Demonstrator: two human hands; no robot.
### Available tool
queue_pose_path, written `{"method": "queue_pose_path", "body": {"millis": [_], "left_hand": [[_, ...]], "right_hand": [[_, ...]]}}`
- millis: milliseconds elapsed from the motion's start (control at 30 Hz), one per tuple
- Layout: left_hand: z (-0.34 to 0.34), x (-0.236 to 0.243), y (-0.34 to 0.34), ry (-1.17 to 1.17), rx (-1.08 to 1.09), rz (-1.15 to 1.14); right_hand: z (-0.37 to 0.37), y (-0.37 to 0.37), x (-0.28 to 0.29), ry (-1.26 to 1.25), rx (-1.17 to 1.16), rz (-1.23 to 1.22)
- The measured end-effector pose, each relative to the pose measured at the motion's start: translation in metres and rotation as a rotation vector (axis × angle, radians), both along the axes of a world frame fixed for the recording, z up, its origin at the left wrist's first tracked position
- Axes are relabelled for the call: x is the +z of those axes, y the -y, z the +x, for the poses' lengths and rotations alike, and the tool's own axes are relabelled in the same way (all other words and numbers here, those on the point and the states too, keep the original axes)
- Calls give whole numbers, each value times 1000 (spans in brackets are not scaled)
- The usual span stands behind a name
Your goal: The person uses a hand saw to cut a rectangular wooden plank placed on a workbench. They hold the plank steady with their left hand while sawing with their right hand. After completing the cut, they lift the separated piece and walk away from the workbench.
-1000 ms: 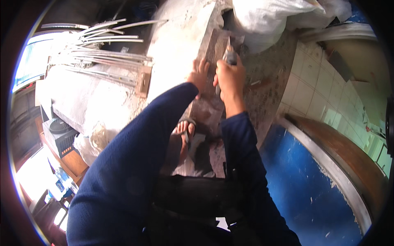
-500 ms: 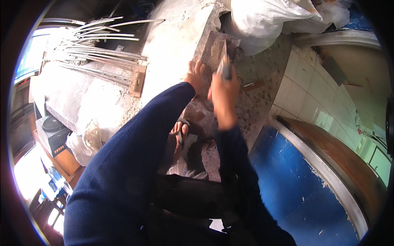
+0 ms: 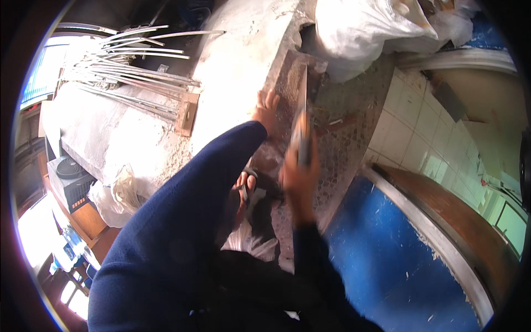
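A dark board (image 3: 293, 66) with pale sawdust on it runs along the side of the whitish ledge (image 3: 227, 66). My left hand (image 3: 265, 115) rests on it near the ledge's edge, fingers apart. My right hand (image 3: 300, 174), blurred, is closed round the handle of a handsaw (image 3: 304, 94), its blade pointing away from me over the board. My sandalled foot (image 3: 248, 181) shows below my left hand, beside the board.
Thin pale rods (image 3: 133, 74) with a wooden block (image 3: 187, 113) lie at the left. White sacks (image 3: 368, 27) fill the top. A blue panel (image 3: 387, 238) and white tiles (image 3: 404, 110) are at the right, a black appliance (image 3: 69, 180) and plastic bag (image 3: 116, 193) at lower left.
My right hand and the saw have moved back toward me, down the picture. My left hand stays on the board, sitting slightly lower in view than half a second ago.
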State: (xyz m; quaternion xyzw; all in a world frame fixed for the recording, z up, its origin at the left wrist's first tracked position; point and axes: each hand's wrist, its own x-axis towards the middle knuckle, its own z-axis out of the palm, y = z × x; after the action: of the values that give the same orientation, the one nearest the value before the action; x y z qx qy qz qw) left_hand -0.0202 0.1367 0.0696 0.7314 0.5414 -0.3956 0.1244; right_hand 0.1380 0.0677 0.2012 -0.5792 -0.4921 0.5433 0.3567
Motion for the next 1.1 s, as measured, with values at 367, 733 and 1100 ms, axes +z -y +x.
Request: {"method": "queue_pose_path", "body": {"millis": [367,733,1100], "left_hand": [[12,-24,2,208,216,53],[13,9,-4,38,127,-76],[22,5,-5,128,278,-39]], "right_hand": [[-8,-64,-4,-6,-5,-197],[1,-74,22,-148,7,-408],[10,-22,-8,-18,-37,-56]]}}
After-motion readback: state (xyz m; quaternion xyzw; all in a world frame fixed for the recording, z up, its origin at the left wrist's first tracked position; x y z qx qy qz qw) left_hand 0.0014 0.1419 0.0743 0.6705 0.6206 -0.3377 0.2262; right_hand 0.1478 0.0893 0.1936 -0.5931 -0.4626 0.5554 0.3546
